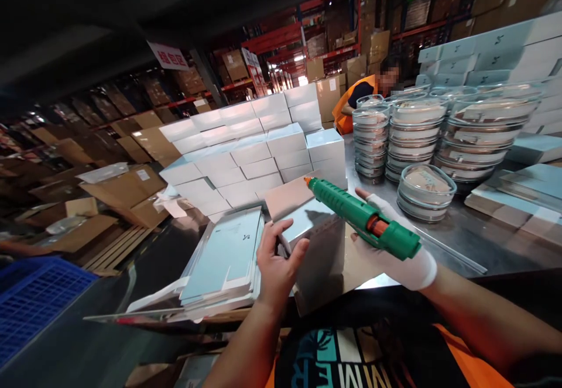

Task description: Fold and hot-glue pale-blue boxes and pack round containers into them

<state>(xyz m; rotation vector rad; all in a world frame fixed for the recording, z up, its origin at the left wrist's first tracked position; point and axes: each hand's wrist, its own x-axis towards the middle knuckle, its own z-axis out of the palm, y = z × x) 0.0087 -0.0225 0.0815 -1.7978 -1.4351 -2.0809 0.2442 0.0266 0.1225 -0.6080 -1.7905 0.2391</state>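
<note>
My right hand (395, 259), in a white glove, is closed round a green hot glue gun (346, 203). The gun's orange tip points up and to the left, and its handle is hidden. My left hand (277, 259) is bare, with thumb and fingers apart and curved. It is at the left corner of a pale blue carton (322, 259) in front of me; whether it touches the carton I cannot tell. A pinkish-brown flap (287, 195) stands at the carton's far side. Left of my left hand lies a stack of flat pale blue card sheets (223, 253).
White boxes (250, 160) are piled behind the carton. Round clear containers (425, 192) stand stacked on the metal table (474, 236), near a clear glue stick (456, 251). A co-worker (357, 95) bends behind them. A blue crate (39, 300) sits at lower left.
</note>
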